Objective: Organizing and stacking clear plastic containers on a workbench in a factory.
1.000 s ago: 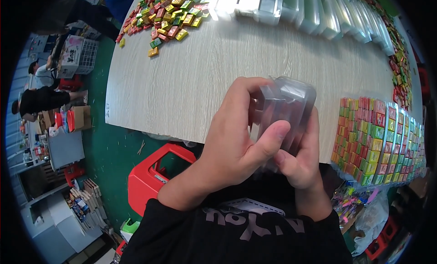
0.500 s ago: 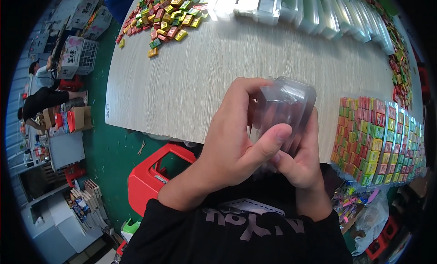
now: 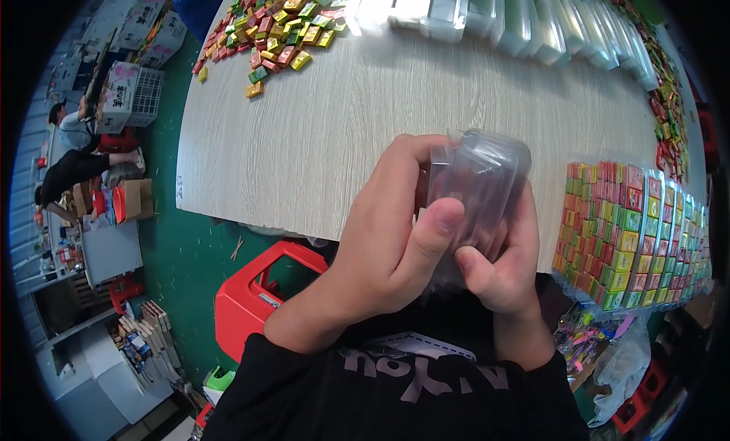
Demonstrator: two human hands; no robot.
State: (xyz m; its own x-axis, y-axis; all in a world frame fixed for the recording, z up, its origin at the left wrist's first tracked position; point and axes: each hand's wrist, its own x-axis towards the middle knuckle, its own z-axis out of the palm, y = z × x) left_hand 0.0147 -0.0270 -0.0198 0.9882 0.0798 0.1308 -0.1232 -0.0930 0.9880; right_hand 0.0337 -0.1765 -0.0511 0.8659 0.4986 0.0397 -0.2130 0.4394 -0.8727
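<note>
A clear plastic box (image 3: 487,175) is held between both hands over the table's near edge. My left hand (image 3: 391,220) wraps its left side, thumb lying across the front. From the right, my right hand (image 3: 509,258) cups the box, its thumb pressed against the lower part. The plastic is see-through and looks like several thin clear layers; my fingers show through it, and no small packets are visible inside. To the right, filled clear boxes (image 3: 635,239) stand in a block, packed with small red, yellow and green packets.
Loose small packets (image 3: 289,30) are heaped at the far left of the table (image 3: 258,152). A row of clear boxes (image 3: 525,23) lines the far side, with more packets (image 3: 669,129) beyond. A red stool (image 3: 251,296) stands below left. Two people (image 3: 72,171) work at far left.
Both thumbs have shifted on the plastic: the left one moved back to the left and the right one rose slightly. The box stays in nearly the same place.
</note>
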